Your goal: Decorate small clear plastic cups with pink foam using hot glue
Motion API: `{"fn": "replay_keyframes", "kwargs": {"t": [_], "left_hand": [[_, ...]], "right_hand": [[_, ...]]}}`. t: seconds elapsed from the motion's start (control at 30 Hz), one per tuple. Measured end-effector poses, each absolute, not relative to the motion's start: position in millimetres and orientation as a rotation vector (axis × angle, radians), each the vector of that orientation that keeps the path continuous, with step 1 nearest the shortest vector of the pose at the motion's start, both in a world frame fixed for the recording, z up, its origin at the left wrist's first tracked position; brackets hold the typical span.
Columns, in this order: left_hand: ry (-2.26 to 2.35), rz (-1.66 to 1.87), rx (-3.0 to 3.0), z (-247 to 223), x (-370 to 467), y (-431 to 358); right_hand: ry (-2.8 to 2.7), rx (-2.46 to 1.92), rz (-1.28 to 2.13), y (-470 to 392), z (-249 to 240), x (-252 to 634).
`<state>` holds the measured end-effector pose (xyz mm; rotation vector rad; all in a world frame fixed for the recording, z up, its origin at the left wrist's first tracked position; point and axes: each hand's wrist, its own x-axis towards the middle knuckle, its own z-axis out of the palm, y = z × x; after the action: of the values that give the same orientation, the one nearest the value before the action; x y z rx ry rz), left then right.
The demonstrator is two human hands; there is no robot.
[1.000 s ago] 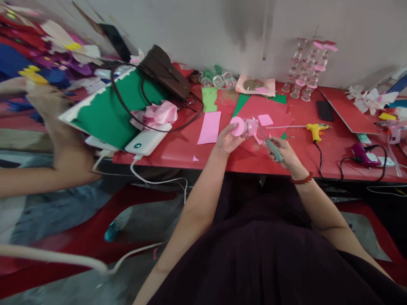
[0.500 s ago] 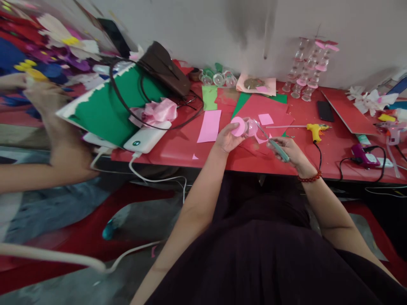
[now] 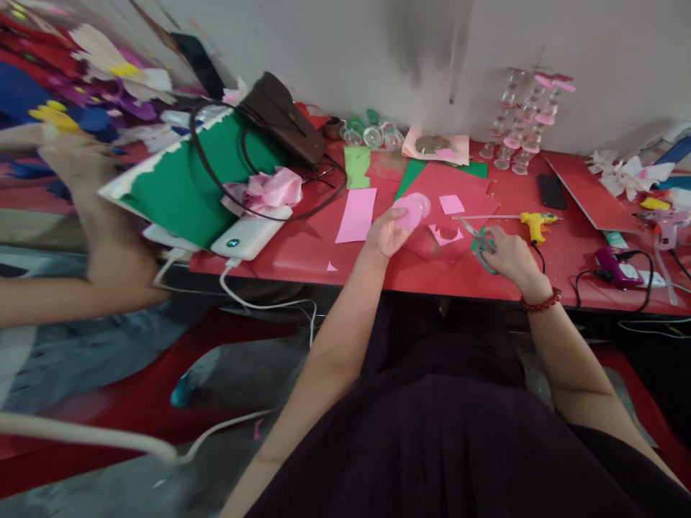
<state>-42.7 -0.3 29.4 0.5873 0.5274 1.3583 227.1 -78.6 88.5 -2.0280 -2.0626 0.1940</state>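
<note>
— Holding the pink paper disc (image 3: 409, 213) against the small clear cup (image 3: 422, 205) with my left hand (image 3: 387, 234), I keep both just above the red table (image 3: 302, 252), over the red paper sheet (image 3: 448, 188). Fingers and thumb are closed on the pair, so they sit together.

— And your right hand?

— My right hand (image 3: 504, 252) is down at the table, fingers curled round the green handles of the scissors (image 3: 478, 241); the blades point towards the leftover pink offcut (image 3: 445, 234). The two hands are apart.

— Anything you'd watch for?

— I judge the disc should sit centred on the cup's mouth, so I'd pinch lightly at the rim and not crush the thin plastic. I'd lay the scissors flat with the blades away from my left wrist, well short of the yellow glue gun (image 3: 534, 223) and its cord.

— Room enough?

— Yes, though another person's arm (image 3: 102, 244) is busy at the far left, beside the green sheet (image 3: 183, 187).
</note>
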Motion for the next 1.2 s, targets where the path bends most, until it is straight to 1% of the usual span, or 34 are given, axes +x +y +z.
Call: {"fn": "replay_keyframes", "kwargs": {"t": [0.07, 0.17, 0.3, 0.4, 0.47, 0.63, 0.9, 1.07, 1.2], "left_hand": [[0.522, 1.367, 0.565, 29, -43, 1], [0.493, 1.368, 0.556, 26, -46, 3], [0.515, 1.325, 0.529, 23, -49, 5], [0.549, 1.281, 0.520, 21, -51, 8], [0.551, 1.270, 0.526, 19, -52, 10], [0.560, 1.264, 0.549, 16, -54, 12], [0.513, 1.424, 0.753, 30, -46, -8], [0.686, 1.519, 1.082, 33, -32, -15], [0.880, 1.507, 1.317, 34, -27, -21]], "right_hand": [[-2.153, -2.157, 0.039, -83, 91, 230], [-2.231, -2.216, -0.034, -89, 93, 231], [-2.253, -2.227, -0.116, -91, 89, 233], [-2.223, -2.141, -0.137, -88, 84, 235], [-2.196, -2.023, -0.049, -84, 82, 233], [-2.131, -1.671, 0.339, -71, 79, 211], [-1.890, -1.389, 0.682, -72, 73, 171], [-1.470, -1.301, 1.146, -61, 61, 154], [-1.270, -1.215, 1.302, -53, 54, 146]]}}
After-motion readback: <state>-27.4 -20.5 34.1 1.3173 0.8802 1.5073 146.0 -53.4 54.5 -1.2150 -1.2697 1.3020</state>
